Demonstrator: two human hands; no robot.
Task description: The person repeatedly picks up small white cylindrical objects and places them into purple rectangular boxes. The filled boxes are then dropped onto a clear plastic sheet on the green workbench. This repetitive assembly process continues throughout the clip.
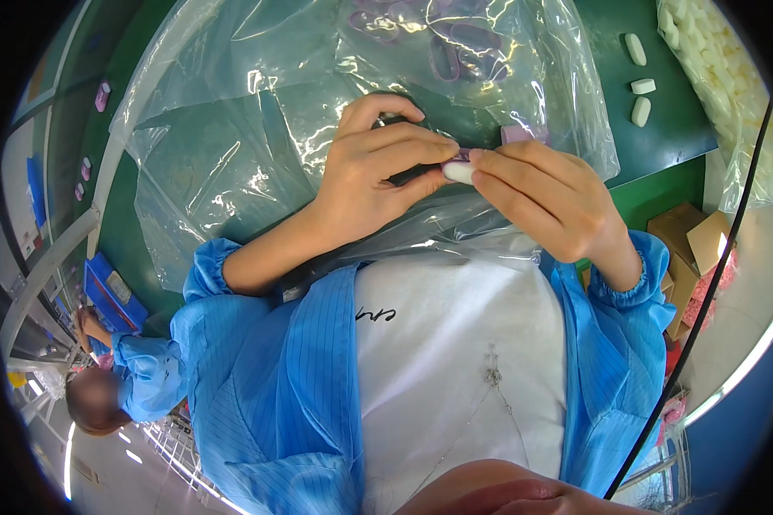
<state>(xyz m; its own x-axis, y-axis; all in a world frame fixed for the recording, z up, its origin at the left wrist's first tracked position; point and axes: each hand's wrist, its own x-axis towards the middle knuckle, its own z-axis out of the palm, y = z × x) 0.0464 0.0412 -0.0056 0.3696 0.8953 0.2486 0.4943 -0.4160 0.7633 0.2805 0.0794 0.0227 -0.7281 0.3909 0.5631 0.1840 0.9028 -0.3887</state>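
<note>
Both my hands meet over a large clear plastic bag. My left hand (pixel 378 163) pinches a small purple piece (pixel 462 155) from its left side between thumb and index finger. My right hand (pixel 551 193) grips a smooth white oval piece (pixel 458 172), which sits right against the purple one; its fingertips touch the purple piece too. How the two pieces join is hidden by my fingers. Just beyond my right hand lies a pale purple piece (pixel 524 135). Purple loop-shaped bands (pixel 455 51) lie in or under the clear bag (pixel 258 112) at the far side.
Three white oval pieces (pixel 636 49) lie on the green table (pixel 614 142) at the far right, beside a bag of many white pieces (pixel 717 51). Small purple-and-white pieces (pixel 102 97) lie at left. Cardboard boxes (pixel 683 236) stand lower right. A co-worker in blue (pixel 150 365) works at left.
</note>
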